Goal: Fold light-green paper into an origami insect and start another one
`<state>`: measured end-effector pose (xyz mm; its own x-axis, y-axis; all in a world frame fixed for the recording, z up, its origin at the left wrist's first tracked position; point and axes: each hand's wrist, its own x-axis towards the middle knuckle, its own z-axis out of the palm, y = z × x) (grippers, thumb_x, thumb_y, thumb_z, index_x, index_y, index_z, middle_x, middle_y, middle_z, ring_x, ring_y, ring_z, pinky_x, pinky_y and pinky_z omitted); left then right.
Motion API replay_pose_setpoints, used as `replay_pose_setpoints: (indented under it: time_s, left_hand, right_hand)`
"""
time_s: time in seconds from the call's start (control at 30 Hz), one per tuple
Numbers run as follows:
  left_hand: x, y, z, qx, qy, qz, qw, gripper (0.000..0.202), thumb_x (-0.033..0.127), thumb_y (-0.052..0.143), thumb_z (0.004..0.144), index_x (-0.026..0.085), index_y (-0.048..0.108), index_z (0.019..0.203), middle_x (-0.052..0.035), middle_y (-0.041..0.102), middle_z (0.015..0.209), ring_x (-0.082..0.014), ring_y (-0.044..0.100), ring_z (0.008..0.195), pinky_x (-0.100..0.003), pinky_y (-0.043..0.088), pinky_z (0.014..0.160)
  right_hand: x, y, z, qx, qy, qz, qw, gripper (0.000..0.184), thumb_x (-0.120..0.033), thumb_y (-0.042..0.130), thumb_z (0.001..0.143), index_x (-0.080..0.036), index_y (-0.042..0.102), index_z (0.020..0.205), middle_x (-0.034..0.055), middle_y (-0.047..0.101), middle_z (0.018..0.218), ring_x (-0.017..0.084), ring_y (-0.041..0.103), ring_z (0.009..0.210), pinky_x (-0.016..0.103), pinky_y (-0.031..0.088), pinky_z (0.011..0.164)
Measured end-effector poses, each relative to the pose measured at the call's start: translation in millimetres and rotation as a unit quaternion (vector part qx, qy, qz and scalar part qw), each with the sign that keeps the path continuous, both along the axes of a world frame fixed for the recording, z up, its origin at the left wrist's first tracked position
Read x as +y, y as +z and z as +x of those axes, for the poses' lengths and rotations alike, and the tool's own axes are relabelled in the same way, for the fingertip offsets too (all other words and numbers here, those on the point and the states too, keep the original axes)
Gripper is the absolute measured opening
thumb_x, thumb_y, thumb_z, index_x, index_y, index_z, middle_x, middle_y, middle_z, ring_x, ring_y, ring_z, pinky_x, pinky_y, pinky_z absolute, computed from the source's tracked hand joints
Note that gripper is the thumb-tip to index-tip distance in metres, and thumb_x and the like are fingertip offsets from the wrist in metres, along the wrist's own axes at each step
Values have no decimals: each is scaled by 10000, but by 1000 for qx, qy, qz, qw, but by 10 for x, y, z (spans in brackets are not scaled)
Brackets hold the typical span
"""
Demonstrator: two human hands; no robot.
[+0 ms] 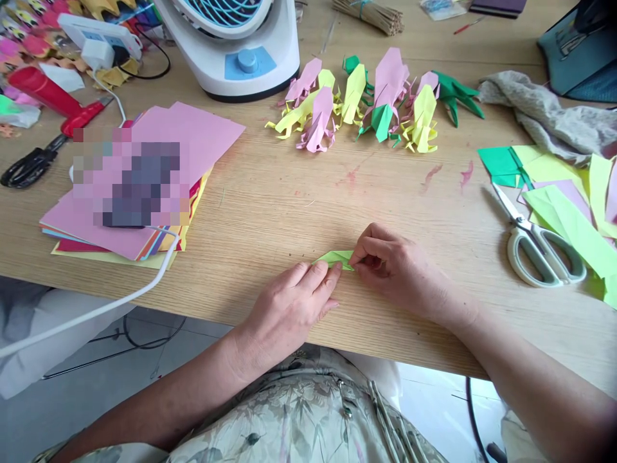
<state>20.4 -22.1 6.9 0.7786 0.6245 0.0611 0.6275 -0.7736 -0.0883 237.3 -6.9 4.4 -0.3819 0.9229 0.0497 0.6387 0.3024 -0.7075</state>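
A small folded piece of light green paper [333, 258] lies on the wooden table [270, 199] near its front edge. My left hand [292, 305] presses its fingertips on the paper's near edge, fingers held together. Just to the right, my right hand [393, 267] pinches the paper's right end between thumb and fingers. Further back stands a row of several finished folded paper figures [366, 99] in pink, yellow and green.
A stack of coloured paper sheets [193, 138] lies at the left with a white cable [120, 299] running off it. White-handled scissors [540, 241] and paper offcuts [569, 193] lie at the right. A white fan [241, 45], black scissors [31, 164] and a grey cloth [549, 116] sit further back.
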Motion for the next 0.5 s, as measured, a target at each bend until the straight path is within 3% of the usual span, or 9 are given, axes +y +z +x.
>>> replay_pose_setpoints:
  time_s: [0.23,0.5]
  left_hand:
    - [2,11,-3,27,-27,-15,999,544,383,533,943,79,469,1390,-108,615,1245,-204,558,1007,-320,472,872]
    - [-59,6,68,25,11,-43,999,612,475,550,911,132,462,1412,-92,626,1157,-216,535,948,-336,466,820]
  right_hand:
    - [25,27,-5,-23,10,-11,1000,181,-5,515,787,-163,604,794,13,532,836,98,509,660,222,390,601]
    - [31,-2,2,-17,7,-18,1000,159,-23,533,796,-169,597,796,10,526,838,97,502,650,222,390,594]
